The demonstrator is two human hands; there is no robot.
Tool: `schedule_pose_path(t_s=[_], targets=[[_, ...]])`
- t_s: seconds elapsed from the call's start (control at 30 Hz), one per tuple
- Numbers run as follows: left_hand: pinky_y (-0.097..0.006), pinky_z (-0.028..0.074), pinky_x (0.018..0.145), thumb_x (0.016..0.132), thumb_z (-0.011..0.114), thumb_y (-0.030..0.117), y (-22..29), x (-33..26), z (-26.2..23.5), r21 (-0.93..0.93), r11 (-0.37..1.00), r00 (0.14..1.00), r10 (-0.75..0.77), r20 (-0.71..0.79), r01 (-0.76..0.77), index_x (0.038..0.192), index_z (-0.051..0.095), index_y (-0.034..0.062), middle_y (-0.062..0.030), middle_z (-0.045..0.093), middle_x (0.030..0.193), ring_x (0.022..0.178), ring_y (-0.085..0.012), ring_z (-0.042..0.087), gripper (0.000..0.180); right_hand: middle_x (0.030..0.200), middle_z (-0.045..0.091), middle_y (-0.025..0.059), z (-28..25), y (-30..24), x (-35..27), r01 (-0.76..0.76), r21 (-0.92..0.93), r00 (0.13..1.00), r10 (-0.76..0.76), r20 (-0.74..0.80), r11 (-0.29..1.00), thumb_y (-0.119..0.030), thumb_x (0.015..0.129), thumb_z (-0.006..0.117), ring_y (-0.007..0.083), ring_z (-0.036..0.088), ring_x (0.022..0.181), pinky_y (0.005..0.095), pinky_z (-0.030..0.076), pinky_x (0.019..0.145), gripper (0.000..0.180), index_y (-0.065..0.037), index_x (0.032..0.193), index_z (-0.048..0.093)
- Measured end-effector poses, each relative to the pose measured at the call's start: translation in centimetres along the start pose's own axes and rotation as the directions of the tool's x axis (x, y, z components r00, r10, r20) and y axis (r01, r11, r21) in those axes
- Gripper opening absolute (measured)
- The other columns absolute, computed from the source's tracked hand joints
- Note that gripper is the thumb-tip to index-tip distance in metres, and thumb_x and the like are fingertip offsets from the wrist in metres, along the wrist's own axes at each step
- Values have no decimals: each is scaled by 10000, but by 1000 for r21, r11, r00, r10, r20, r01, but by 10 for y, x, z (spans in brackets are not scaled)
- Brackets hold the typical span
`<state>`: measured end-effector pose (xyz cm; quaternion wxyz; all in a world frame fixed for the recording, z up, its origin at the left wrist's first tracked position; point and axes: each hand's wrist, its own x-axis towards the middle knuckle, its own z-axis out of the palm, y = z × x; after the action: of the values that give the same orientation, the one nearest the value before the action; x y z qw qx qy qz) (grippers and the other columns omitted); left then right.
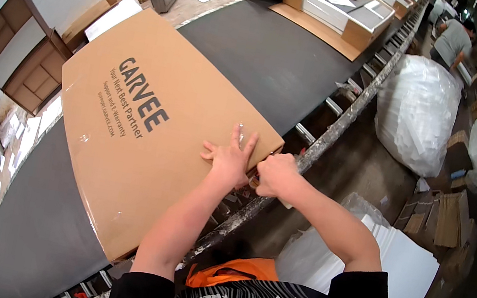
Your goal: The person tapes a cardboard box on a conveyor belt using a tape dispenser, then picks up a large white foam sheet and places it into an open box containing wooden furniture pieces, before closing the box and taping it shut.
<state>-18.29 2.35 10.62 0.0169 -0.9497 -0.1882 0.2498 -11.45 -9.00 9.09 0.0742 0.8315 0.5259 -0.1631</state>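
Note:
A large flat brown cardboard box (183, 101) with dark printing lies aslant on a dark conveyor belt (255, 56). My left hand (230, 157) rests on its top near the right-hand corner, fingers spread flat. Just beside it, at the box's near side edge, my right hand (277, 175) is closed in a fist. A small part of something shows under that fist, but I cannot make out what it is. Bits of clear tape show on the cardboard.
Farther up the belt sits an open carton (333, 9) with white-edged panels. A metal rail (344, 126) with rollers borders the belt. Right of it are a big plastic bag (417, 110) of white packing, stacked white sheets (402, 267) and a person (453, 43) in grey.

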Motion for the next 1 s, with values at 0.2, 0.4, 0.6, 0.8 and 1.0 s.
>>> schedule_pose_path(t_s=[0.2,0.4,0.6,0.8,1.0], targets=[[-653,447,916,544,822,260,8,7,-6,26,999,1000,-26,-4,26,1530,63,350,-156,57,1596,1096,-519,560,1248,866,687,108,21,-14,0,-22,-112,996,31,78,993,-281,618,740,308,639,840,363,526,754,271,-103,823,738],[-566,387,1039,703,753,372,-22,-25,53,50,995,943,99,-319,-87,1528,139,142,-196,202,1554,1299,-490,377,1053,1155,525,222,94,-3,-59,-318,254,927,355,-119,914,-307,649,669,382,610,953,457,524,795,540,-54,1123,615],[-520,264,1124,706,759,405,-115,-162,135,-78,997,982,-39,-187,25,1468,173,-65,-262,215,1525,1372,-454,287,1071,1094,576,147,163,-28,-140,-371,511,847,508,-155,775,-306,719,645,364,629,943,467,522,784,437,-159,1130,663],[-490,278,1133,642,796,418,-223,-280,268,-144,989,857,-92,-507,21,1392,317,-114,-311,370,1425,1340,-456,352,1037,1107,582,133,56,-167,-119,111,462,838,166,-519,880,-235,693,653,348,629,933,442,527,777,459,-148,1143,630],[-459,395,1060,580,838,358,-219,-268,278,-322,939,650,-168,-741,-124,1343,375,-135,-303,516,1285,1229,-423,499,1019,948,653,198,-50,-330,-12,226,195,901,-128,-414,954,-195,669,621,350,657,848,422,542,735,324,-67,960,684]])
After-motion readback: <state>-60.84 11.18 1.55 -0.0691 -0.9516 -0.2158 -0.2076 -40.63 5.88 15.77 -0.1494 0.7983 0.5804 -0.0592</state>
